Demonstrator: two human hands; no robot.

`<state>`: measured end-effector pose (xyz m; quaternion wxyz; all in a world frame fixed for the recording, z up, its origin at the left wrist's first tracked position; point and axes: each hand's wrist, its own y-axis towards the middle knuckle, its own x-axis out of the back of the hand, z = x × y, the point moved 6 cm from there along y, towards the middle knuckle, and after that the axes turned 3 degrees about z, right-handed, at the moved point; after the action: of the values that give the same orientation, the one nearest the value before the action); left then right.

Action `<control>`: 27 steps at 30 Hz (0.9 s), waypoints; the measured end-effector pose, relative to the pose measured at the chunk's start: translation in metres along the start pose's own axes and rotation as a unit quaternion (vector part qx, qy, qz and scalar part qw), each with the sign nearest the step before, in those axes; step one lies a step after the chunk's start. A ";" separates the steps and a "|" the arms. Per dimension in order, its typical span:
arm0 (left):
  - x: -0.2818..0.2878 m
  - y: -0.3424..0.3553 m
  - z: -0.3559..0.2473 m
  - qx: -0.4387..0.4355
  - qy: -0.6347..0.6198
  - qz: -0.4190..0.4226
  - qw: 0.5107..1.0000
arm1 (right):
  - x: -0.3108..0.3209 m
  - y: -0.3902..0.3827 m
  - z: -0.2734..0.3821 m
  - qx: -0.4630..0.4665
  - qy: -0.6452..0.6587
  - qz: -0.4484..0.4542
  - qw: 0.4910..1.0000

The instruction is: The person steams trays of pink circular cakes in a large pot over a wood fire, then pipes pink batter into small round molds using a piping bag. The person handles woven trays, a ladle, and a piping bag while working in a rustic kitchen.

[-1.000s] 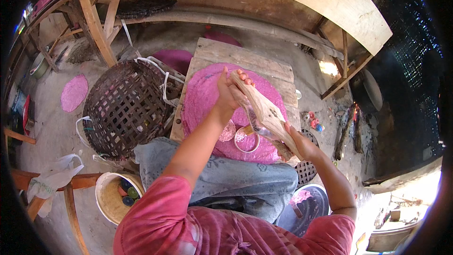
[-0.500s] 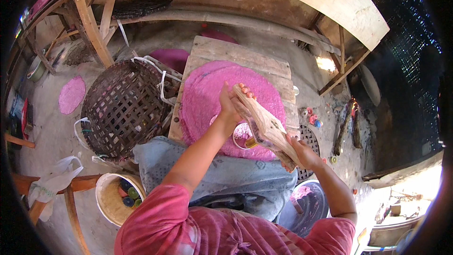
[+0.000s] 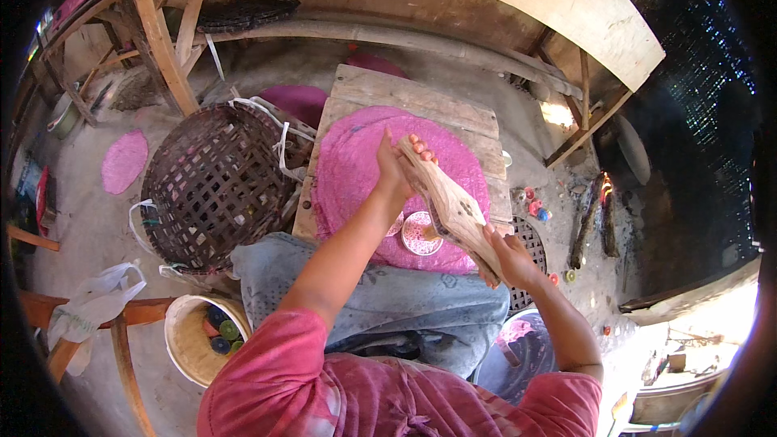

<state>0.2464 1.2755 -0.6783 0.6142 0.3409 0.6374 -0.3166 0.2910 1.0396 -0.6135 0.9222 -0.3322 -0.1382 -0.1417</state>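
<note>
My left hand [image 3: 395, 170] grips the upper end of a thick, pale wooden board [image 3: 450, 198]. At the board's lower end my right hand [image 3: 513, 259] is closed around it. The board is held slantwise above a wide round pink sheet [image 3: 350, 163], which looks like a stack with uneven edges. Under the board a small round bowl [image 3: 416, 244] shows, holding pink bits and a brownish thing partly covered by the board. All of this is over a low wooden plank table [image 3: 453, 113], with a grey-blue cloth [image 3: 324, 307] across my lap.
On the left stands a large dark woven basket [image 3: 202, 194] with white straps. A cream bucket [image 3: 182, 348] with coloured round pieces is near left, a dark tub [image 3: 530, 364] near right. Burning wood [image 3: 589, 226] lies on the floor at right. A wooden bench [image 3: 388, 30] runs along the back.
The board has tilted, showing more of its broad face, and shifted slightly left with both hands. More of the bowl is now visible beneath it.
</note>
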 end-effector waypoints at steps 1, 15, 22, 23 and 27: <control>0.002 -0.001 0.001 0.002 0.002 -0.002 1.000 | -0.002 -0.001 -0.003 -0.003 0.012 -0.010 1.000; -0.141 -0.091 -0.095 0.070 0.110 0.355 0.926 | -0.016 0.075 -0.006 0.220 -0.209 -0.200 0.932; -0.184 -0.166 -0.101 0.103 0.195 0.406 0.887 | -0.019 0.099 -0.028 0.282 -0.255 -0.254 0.889; -0.186 -0.167 -0.103 0.100 0.187 0.417 0.884 | -0.010 0.096 -0.026 0.276 -0.234 -0.259 0.896; -0.189 -0.159 -0.103 0.102 0.171 0.438 0.876 | 0.031 0.082 -0.020 0.243 -0.228 -0.313 0.889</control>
<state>0.0592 1.2611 -0.4870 0.5329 0.6953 0.4820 -0.0149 0.3518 1.0815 -0.6649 0.8251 -0.0602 -0.4716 -0.3053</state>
